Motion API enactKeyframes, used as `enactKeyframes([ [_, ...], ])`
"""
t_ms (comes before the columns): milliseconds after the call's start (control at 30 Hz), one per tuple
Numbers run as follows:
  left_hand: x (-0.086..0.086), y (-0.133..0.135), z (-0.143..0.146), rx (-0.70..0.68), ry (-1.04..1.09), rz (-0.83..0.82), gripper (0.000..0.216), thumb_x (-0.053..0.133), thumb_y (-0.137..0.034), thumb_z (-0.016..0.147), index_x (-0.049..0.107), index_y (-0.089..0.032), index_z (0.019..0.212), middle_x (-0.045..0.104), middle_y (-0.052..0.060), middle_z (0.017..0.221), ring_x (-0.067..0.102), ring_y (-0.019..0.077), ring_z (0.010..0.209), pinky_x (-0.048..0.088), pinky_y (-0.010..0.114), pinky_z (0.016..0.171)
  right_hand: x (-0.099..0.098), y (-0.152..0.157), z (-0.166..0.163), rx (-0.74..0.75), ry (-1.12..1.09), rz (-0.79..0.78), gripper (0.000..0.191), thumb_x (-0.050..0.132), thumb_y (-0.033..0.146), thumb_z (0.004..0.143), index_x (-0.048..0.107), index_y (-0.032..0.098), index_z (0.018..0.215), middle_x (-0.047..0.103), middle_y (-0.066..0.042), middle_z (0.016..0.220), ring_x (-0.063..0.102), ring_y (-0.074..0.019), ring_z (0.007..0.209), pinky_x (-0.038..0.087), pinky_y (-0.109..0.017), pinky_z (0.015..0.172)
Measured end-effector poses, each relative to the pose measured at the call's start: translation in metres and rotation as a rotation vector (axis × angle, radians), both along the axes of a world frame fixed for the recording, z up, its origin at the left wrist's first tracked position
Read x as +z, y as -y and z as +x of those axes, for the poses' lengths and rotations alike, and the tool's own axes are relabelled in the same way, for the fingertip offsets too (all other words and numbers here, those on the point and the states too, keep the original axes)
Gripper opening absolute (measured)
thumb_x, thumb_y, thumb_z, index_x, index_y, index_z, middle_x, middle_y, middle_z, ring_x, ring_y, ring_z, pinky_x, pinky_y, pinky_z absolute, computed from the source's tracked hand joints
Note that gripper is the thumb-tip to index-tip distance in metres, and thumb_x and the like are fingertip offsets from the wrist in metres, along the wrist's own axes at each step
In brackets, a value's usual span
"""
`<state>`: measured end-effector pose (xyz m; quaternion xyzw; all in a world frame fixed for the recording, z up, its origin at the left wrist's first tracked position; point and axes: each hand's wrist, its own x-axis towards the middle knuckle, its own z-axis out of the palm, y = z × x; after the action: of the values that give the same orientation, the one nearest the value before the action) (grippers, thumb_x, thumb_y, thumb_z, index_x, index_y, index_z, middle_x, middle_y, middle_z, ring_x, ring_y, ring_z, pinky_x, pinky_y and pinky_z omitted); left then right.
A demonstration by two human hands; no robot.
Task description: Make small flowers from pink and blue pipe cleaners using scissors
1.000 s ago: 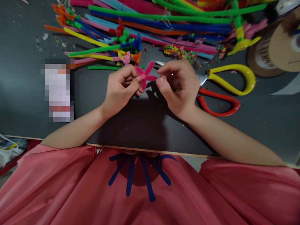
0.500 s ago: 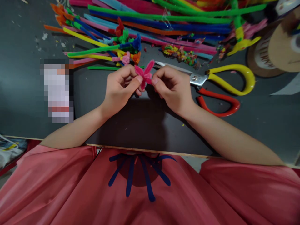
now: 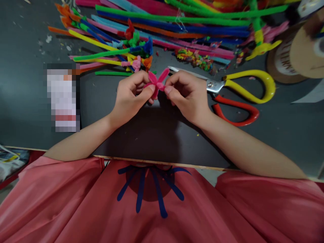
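Just above the frame's centre, the left hand (image 3: 133,92), loosely curled, pinches a fuzzy pink flower (image 3: 156,84). The right hand (image 3: 189,96), nearly closed, pinches one petal (image 3: 161,87) by its tip.

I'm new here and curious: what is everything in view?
Fuzzy flower shape: one, pink, centre.
Metal scissors with coated handles: one, silver, yellow and red, centre right.
Long fuzzy pipe-cleaner stems: many, multicoloured, across the top.
Twisted fuzzy pieces: several, multicoloured, upper left.
Twisted fuzzy figure: one, yellow and green, upper right.
Tiny fuzzy clippings: one main heap, multicoloured, above the scissors.
Round cardboard reel: at least one, brown, upper right.
Flat sheet: one, white, right edge.
Pixelated rectangular patch: one, whitish, left; unidentifiable.
Flat table: one, dark grey, across the middle.
Cloth garment: one, red with blue stripes, bottom.
Left hand: one, bare, gripping the flower shape.
Right hand: one, bare, pinching its petal.
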<state>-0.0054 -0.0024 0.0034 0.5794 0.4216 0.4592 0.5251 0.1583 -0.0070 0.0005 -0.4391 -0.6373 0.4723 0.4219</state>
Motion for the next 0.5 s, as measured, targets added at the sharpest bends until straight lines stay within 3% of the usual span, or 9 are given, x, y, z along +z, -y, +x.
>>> enactKeyframes([
  [133, -0.0002, -0.0006, -0.0010, -0.016, -0.021, -0.009, 0.020, 0.069, -0.033, 0.073, 0.059, -0.018, 0.082, 0.061, -0.005, 0.069, 0.062, 0.0028, 0.057, 0.054, 0.015, 0.055, -0.0014, -0.0002, -0.0006, -0.013, 0.000, 0.033, 0.033, 0.055, 0.050, 0.084, 0.052, 0.019, 0.071, 0.046, 0.004, 0.058, 0.035, -0.0049, 0.046, 0.027, -0.023, 0.042],
  [500, 0.0032, 0.0016, 0.0011, -0.070, 0.006, -0.134, 0.019, 0.069, -0.025, 0.073, 0.056, -0.015, 0.064, 0.066, -0.004, 0.060, 0.064, 0.0039, 0.054, 0.055, 0.013, 0.054, -0.0024, -0.0028, 0.0020, -0.098, -0.097, 0.101, 0.021, 0.055, 0.041, 0.086, 0.055, 0.023, 0.076, 0.052, 0.004, 0.063, 0.044, -0.0058, 0.046, 0.037, -0.025, 0.047],
])
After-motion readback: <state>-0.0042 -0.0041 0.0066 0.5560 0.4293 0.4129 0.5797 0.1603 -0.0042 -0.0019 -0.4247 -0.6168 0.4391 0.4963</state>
